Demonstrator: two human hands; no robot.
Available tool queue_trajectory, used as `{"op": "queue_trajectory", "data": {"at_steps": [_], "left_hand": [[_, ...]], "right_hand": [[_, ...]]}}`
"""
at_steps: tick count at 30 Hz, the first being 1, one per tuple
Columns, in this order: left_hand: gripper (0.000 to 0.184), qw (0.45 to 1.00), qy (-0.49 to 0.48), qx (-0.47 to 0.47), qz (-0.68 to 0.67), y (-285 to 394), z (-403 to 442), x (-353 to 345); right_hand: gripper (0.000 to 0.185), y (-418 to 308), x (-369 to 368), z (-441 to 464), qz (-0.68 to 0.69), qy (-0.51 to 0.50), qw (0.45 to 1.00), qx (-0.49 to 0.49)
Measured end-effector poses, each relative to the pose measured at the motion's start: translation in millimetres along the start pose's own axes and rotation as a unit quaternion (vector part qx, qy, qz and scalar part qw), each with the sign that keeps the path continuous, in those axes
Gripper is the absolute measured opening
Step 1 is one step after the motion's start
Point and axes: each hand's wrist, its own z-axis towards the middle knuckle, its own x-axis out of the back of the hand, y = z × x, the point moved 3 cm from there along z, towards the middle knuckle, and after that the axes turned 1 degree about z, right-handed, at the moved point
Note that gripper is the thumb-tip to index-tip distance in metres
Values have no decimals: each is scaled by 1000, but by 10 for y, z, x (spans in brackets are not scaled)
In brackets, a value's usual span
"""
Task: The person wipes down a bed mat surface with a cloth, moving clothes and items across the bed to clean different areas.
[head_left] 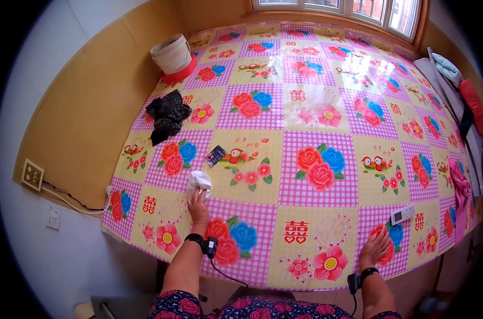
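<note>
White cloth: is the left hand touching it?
Touching. The head view shows it: the left hand reaches onto the near edge of the white cloth, fingertips overlapping it with no visible gap.

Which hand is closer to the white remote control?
The right hand is nearer, just short of the remote control on the patterned cover; the left hand is well off to its left, on a white cloth.

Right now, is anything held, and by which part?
Left grip touches the near end of the white cloth; held or pressed, can't tell. Right grip holds nothing.
</note>
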Motion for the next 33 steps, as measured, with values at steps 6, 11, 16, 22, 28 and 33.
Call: {"op": "queue_trajectory", "data": {"at_steps": [6,11,16,22,28,33], "left_hand": [[35,998,33,-2,54,142,-54,56],[35,997,17,24,71,134,-52,-17],[36,996,29,7,79,158,-32,22],[37,997,20,4,74,179,-29,34],[38,997,2,11,74,210,-28,72],[39,998,6,9,69,191,-22,55]], "right_hand": [[48,-32,81,37,-7,-65,998,-25],[48,11,-7,37,-7,-28,1000,-3],[49,16,-45,22,-17,-33,999,-8],[45,-4,-27,13,-4,-20,1000,-14],[46,7,-91,-6,-2,-33,999,-23],[46,20,-110,-6,-5,-33,999,-21]]}}
